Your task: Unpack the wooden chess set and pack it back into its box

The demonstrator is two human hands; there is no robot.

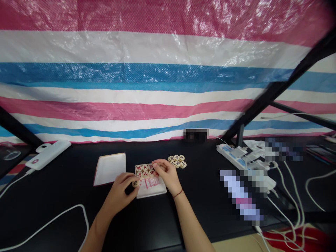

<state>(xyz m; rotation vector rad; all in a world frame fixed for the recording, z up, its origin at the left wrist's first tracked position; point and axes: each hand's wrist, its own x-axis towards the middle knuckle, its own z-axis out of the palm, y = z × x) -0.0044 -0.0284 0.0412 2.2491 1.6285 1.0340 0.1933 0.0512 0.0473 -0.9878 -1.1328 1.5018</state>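
Note:
My left hand (121, 191) pinches a Chinese chess piece (135, 183) with a dark character between thumb and fingers, at the left edge of a shallow white box (151, 193). Rows of red-marked chess pieces (145, 174) fill the far part of that box. Red lines are drawn on its bare near part. Over the box's far right corner, my right hand (168, 175) has its fingers bent together at the pieces; whatever they grip is hidden. Right of the box lies a cluster of several dark-marked chess pieces (177, 161). The white-lined box lid (110, 169) lies to the left.
A white power strip (48, 155) stands at far left, its cable (65, 208) looping across the black table (147, 227). Another power strip (233, 156) with plugs and cables lies at right, near a blurred-out device (241, 196). Striped plastic sheeting (147, 77) hangs behind.

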